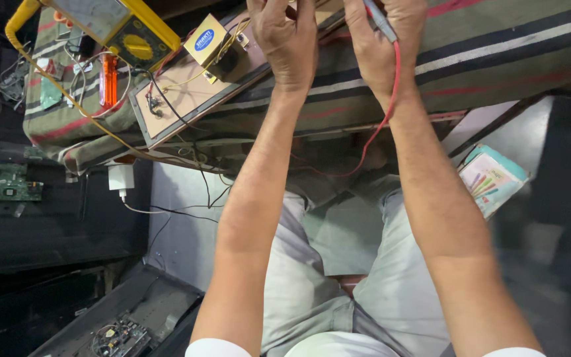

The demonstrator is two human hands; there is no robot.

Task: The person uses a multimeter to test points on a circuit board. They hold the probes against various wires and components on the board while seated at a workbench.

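Red-leaded probe (pixel 381 20) sits pinched in the right hand (pixel 381 46) — keep its tip steady; left hand (pixel 289 39) fingers curl closed at the board (pixel 186 99), contents hidden.

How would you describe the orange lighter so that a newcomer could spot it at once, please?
Start at the striped cloth covering the workbench, then go to the yellow multimeter at its left end. Just below it lies the lighter, the only translucent orange stick among pale wires.
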